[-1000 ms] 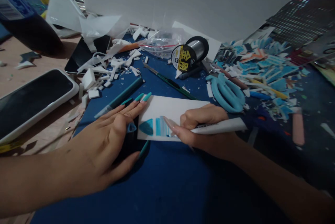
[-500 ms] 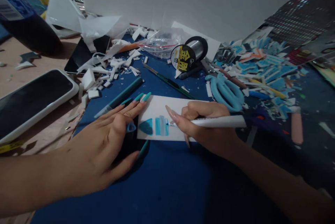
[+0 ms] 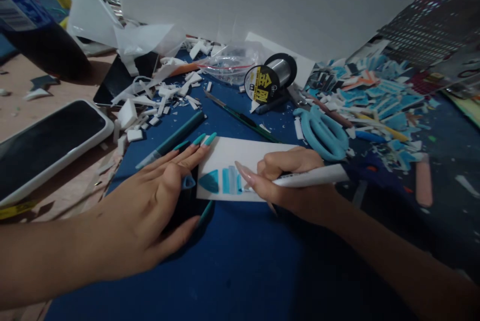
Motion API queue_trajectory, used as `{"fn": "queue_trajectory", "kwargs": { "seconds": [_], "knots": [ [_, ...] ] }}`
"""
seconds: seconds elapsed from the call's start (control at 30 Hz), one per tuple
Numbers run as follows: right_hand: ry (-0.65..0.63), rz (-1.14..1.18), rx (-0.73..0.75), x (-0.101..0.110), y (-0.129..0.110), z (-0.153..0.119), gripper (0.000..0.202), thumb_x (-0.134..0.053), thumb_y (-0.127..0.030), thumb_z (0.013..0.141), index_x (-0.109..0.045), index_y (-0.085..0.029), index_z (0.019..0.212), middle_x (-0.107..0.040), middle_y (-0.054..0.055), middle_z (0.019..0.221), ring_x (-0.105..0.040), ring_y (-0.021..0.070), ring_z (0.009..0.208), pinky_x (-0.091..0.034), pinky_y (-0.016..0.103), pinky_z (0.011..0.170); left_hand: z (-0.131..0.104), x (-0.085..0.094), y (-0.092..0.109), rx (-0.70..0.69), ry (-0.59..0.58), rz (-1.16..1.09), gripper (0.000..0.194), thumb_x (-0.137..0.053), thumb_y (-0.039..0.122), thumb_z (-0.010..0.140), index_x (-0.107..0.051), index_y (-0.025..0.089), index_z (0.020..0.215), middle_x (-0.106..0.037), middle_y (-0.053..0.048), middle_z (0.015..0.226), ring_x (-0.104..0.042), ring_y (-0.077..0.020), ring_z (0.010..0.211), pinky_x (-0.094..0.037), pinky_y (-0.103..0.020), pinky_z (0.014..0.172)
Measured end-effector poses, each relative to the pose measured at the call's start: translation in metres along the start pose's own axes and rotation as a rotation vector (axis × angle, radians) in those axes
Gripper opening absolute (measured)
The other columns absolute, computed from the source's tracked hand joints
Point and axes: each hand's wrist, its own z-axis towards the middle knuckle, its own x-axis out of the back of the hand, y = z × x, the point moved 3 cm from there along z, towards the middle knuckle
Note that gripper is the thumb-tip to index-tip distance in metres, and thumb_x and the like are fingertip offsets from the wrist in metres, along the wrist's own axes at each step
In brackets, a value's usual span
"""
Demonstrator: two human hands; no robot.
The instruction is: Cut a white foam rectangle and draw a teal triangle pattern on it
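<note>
A white card (image 3: 247,151) lies on the blue mat (image 3: 225,261), with a teal pointed shape and blue and grey bands at its left end. My left hand (image 3: 153,211) rests flat with fingers spread, its long teal-nailed fingertips on the card's left edge. A small blue loop sits by its fingers. In my right hand (image 3: 292,176) is a white marker (image 3: 311,176), pinched between thumb and fingers. The marker's tip is near the coloured bands, partly hidden behind the thumb.
Beyond the card lie a green-handled craft knife (image 3: 243,118), a wire spool (image 3: 270,78) and light-blue scissors (image 3: 324,133). A teal pen (image 3: 172,138) lies beside my left fingers. Foam scraps (image 3: 390,96) pile at right. A phone (image 3: 52,146) and dark bottle (image 3: 48,46) are at left.
The marker and my right hand have shifted slightly toward me, and the marker's tip is now lower on the card beside the bands. My left hand has stayed put.
</note>
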Motion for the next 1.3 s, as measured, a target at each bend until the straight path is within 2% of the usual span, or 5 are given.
{"fn": "queue_trajectory", "kwargs": {
  "seconds": [0.13,0.33,0.6,0.93,1.3],
  "knots": [
    [0.131,-0.076,-0.118,0.0037,-0.0008,0.0013,0.046,-0.066,-0.016,0.090,-0.038,-0.021,0.054,-0.051,-0.005,0.046,-0.047,0.0079,0.045,-0.036,0.022,0.048,0.0018,0.0019,0.0008,-0.004,0.014,0.037,0.070,-0.047,0.025,0.102,-0.022,-0.002,0.162,-0.046,-0.034,0.157,-0.048,-0.0366,0.147,-0.045,-0.051,0.121],
    [0.116,-0.084,-0.110,0.0029,-0.0016,-0.0001,0.046,-0.068,-0.015,0.087,-0.039,-0.021,0.051,-0.051,-0.005,0.045,-0.045,0.0075,0.042,-0.034,0.022,0.045,0.0028,0.0033,0.0011,-0.009,0.000,0.044,0.076,-0.047,0.027,0.103,-0.011,0.003,0.166,-0.046,-0.030,0.158,-0.049,-0.0336,0.147,-0.048,-0.052,0.118],
    [0.160,-0.069,-0.179,0.0025,-0.0023,0.0024,0.047,-0.071,-0.018,0.088,-0.041,-0.022,0.052,-0.056,-0.006,0.042,-0.049,0.0082,0.040,-0.039,0.023,0.048,0.0019,-0.0017,0.0021,0.014,-0.018,0.022,0.073,-0.049,0.024,0.101,-0.020,0.002,0.164,-0.045,-0.031,0.158,-0.047,-0.0350,0.149,-0.046,-0.052,0.121],
    [0.230,-0.075,-0.160,0.0049,0.0009,-0.0016,0.044,-0.070,-0.017,0.085,-0.045,-0.021,0.050,-0.053,-0.006,0.046,-0.044,0.0070,0.038,-0.033,0.023,0.041,0.0033,0.0023,0.0019,-0.008,-0.017,0.028,0.073,-0.047,0.024,0.101,-0.018,-0.002,0.163,-0.045,-0.034,0.156,-0.047,-0.0358,0.148,-0.044,-0.052,0.121],
    [0.198,-0.099,-0.170,0.0046,-0.0006,-0.0013,0.049,-0.068,-0.015,0.087,-0.036,-0.022,0.051,-0.049,-0.004,0.043,-0.047,0.0099,0.042,-0.035,0.025,0.043,0.0017,0.0037,0.0016,0.024,-0.020,-0.014,0.076,-0.050,0.024,0.100,-0.016,0.008,0.166,-0.041,-0.029,0.162,-0.048,-0.0376,0.148,-0.046,-0.054,0.120]
  ]
}}
